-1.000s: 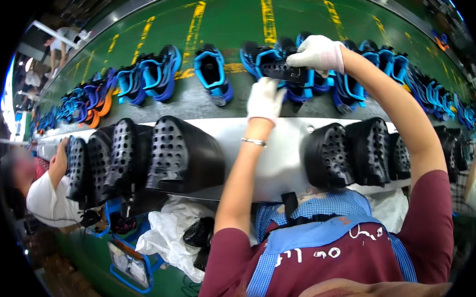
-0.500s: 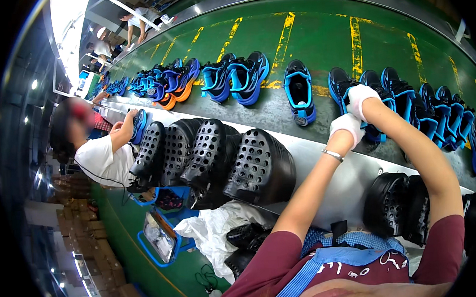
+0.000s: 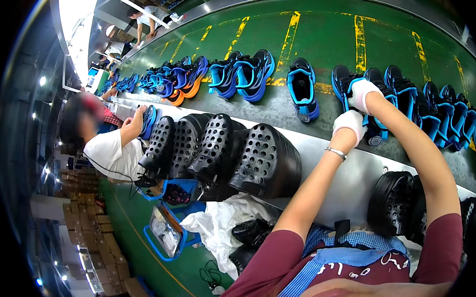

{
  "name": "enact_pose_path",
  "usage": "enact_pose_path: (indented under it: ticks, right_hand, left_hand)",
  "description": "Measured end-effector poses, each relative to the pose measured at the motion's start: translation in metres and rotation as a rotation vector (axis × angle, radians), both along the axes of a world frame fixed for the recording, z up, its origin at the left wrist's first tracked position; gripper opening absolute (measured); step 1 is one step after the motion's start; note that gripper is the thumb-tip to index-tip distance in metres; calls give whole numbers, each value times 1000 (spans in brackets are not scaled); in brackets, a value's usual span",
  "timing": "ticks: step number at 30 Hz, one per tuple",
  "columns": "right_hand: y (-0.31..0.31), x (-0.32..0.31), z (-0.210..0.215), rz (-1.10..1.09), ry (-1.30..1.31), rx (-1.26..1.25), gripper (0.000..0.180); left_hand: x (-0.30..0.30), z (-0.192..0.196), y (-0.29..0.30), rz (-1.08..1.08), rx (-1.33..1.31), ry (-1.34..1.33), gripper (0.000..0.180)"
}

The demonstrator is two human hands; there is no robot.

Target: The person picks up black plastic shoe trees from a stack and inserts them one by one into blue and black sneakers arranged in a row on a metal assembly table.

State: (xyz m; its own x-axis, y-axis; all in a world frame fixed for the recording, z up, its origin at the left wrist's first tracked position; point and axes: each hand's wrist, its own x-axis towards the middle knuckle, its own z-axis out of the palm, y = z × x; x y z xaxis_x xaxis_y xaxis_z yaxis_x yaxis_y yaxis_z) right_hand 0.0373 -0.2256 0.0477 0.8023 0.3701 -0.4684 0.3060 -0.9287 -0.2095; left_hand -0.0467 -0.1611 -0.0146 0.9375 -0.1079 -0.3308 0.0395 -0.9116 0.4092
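Both my hands wear white gloves and are at a black-and-blue sneaker (image 3: 340, 80) on the grey belt to the right. My right hand (image 3: 362, 94) is closed on the collar of the shoe, its fingertips partly hidden. Just nearer to me, my left hand (image 3: 349, 124) is closed at the heel end, its fingers mostly out of sight behind the glove's back. Close beside stand more sneakers (image 3: 401, 91) of the same kind, toes pointing away. A single sneaker (image 3: 302, 87) sits apart to the left, with something pale inside.
Black perforated shoe forms (image 3: 265, 160) line the metal ledge (image 3: 351, 183) on my left; another form (image 3: 392, 203) stands by my right arm. A co-worker (image 3: 110, 151) handles a blue shoe at far left. Below are white cloth (image 3: 220, 231) and a blue cart (image 3: 181, 238).
The whole view has shifted slightly right and up. Both my hands stay at the same sneaker, the right one a touch farther over its collar.
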Motion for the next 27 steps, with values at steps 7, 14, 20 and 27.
enact_pose_path:
  ticks: [7, 14, 20, 27]
  right_hand:
    - [-6, 10, -34, -19, -151, 90, 29]
    - [-8, -4, -15, -3, -132, 62, 28]
    - [-6, -17, -7, 140, -217, -85, 25]
    - [-25, -24, 5, 218, -220, 111, 27]
  left_hand:
    - [11, 3, -5, 19, 60, 82, 38]
    - [14, 2, -6, 17, 93, 106, 38]
    - [13, -8, -7, 42, 76, 128, 37]
    - [1, 10, -5, 88, 68, 60, 41]
